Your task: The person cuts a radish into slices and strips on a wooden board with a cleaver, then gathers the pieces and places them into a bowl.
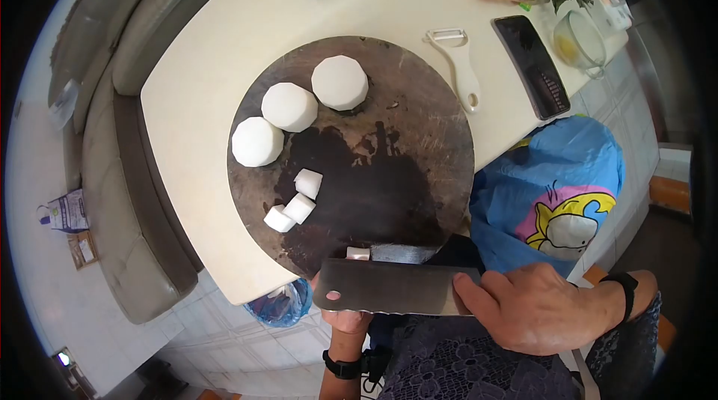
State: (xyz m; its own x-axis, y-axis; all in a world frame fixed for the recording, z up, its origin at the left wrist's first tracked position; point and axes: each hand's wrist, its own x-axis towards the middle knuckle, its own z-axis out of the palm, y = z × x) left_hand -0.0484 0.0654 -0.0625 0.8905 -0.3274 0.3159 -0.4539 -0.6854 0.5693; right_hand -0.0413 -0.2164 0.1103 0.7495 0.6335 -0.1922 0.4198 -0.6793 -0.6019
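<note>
At near edge of round cutting board (419, 123): right hand (535, 306) wrapped on cleaver (389, 288), blade flat, level. Left hand (345, 319) mostly under blade, grip unclear; cannot tell if holding small white piece (358, 253). Three cut chunks (295, 204) mid-board, three big white rounds (288, 107) far side. Risk: left fingers hidden beneath blade, nick likely. Wet board, piece could slide.

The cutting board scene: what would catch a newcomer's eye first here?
First the big cleaver at the bottom, gripped by the right hand, with the left hand mostly hidden under its blade. Next, three thick white rounds lined up on the upper left of the dark round board, with small white chunks below them. To the right, a bright blue bag with a cartoon print hangs beside the counter.
</note>
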